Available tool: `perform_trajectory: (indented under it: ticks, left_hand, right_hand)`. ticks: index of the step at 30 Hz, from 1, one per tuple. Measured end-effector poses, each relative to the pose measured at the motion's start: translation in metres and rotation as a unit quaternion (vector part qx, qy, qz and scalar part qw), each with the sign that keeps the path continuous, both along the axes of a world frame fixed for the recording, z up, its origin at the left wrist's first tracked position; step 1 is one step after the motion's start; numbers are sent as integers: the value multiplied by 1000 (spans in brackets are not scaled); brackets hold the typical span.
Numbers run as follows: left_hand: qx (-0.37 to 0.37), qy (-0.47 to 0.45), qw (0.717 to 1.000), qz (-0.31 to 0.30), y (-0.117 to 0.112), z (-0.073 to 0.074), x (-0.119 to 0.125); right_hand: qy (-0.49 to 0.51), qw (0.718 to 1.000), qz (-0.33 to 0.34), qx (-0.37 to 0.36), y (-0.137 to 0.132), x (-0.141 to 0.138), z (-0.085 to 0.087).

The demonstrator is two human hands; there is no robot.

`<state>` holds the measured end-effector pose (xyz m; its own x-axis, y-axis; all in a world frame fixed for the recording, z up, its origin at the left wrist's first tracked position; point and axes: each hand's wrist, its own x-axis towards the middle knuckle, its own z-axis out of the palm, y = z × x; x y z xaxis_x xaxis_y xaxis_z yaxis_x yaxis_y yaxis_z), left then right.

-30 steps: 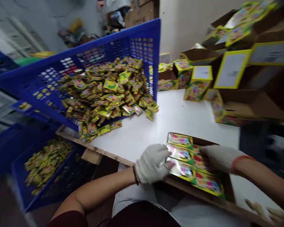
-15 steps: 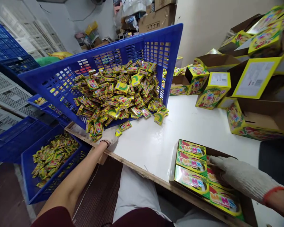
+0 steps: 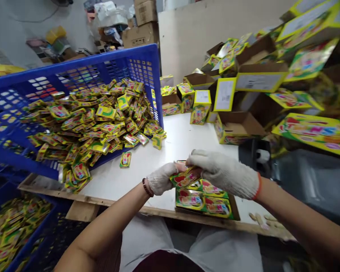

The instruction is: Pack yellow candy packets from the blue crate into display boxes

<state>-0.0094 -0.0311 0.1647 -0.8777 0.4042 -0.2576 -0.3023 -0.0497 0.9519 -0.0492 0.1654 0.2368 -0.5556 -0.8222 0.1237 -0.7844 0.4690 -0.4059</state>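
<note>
In the head view, a green and yellow "TWINS" box (image 3: 184, 178) is held tilted above an open carton (image 3: 235, 208). My left hand (image 3: 161, 179), in a white knit glove with bare fingertips, is closed on its left end. My right hand (image 3: 225, 172), gloved too, curls its fingers over the top and right end of the same box. Several matching boxes (image 3: 217, 204) lie side by side in the carton; my hands partly hide the back ones. A small loose candy pack (image 3: 125, 159) lies on the white table (image 3: 147, 185), left of my left hand.
A tipped blue crate (image 3: 159, 87) spills a heap of small packs (image 3: 102, 124) onto the table at left. Another blue crate (image 3: 42, 230) of packs stands lower left. Open display boxes (image 3: 239, 128) pile up at right, near a dark grey bin (image 3: 314, 185).
My left hand has left the small packs and moved right to the carton. A box has been raised out between both hands. A loose pack now lies apart on the table; the view has turned right.
</note>
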Motion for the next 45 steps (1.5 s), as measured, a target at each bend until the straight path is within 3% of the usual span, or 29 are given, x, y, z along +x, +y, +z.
perform_trajectory:
  ticks: [2, 4, 5, 7, 10, 14, 18, 23, 28, 32, 39, 42, 45]
  left_hand:
    - [-35, 25, 998, 42, 19, -3, -6]
    - [-130, 125, 978, 105, 30, -11, -5]
    - [-198, 203, 951, 123, 33, -16, -2]
    - [-336, 340, 872, 103, 39, -29, 7]
    - [-494, 390, 777, 17, 49, -45, 23]
    - [-569, 379, 729, -25, 55, -56, 32]
    - [-583, 386, 715, -19, 54, -57, 32]
    - [-584, 387, 713, -17, 53, -56, 32]
    - [-577, 384, 721, -15, 54, -58, 32]
    - [-571, 390, 722, -11, 53, -58, 31]
    - [-566, 386, 728, -7, 54, -57, 34]
    - [-544, 394, 741, 11, 53, -64, 37]
    - [-503, 414, 755, 74, 42, -72, 21]
  right_hand:
    - [-18, 997, -65, 42, 20, -7, 3]
    - [-31, 977, -186, 101, 45, -14, 0]
    - [-45, 960, -239, 138, 56, -18, -5]
    - [-88, 926, -305, 203, 70, -25, -17]
    - [-123, 909, -307, 252, 67, -32, -38]
    - [-110, 913, -284, 273, 49, -38, -54]
    - [-103, 918, -259, 284, 46, -38, -58]
    - [-11, 930, -226, 290, 51, -31, -66]
    - [-54, 932, -266, 241, 56, -29, -74]
    - [-70, 915, -295, 266, 55, -25, -76]
    - [10, 910, -220, 352, 30, -2, -77]
    - [21, 910, -205, 360, 21, 12, -86]
    - [1, 912, -206, 356, 20, 21, -95]
